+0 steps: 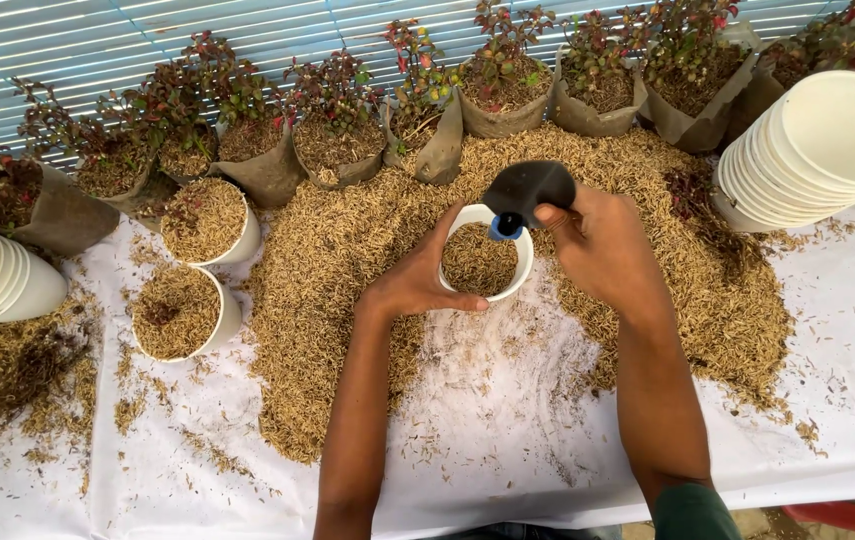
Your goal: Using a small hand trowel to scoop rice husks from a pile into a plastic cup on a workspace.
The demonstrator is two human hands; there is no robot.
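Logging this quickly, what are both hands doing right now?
Left hand: closed around the white pot of husk.
Right hand: closed on a black spray bottle.

The left hand [417, 285] cups the near rim of a white pot [522, 262] partly filled with rice husk, while the right hand [602, 245] holds a black scoop [527, 188] in a closed grip, tilted over the pot's mouth. The pot stands on a white-covered bench [507, 440] amid a husk heap [337, 260]. Two husk-filled pots [187, 312] sit left; bagged red-leaved seedlings [332, 125] line the back, with stacked empty white pots [822, 150] right.
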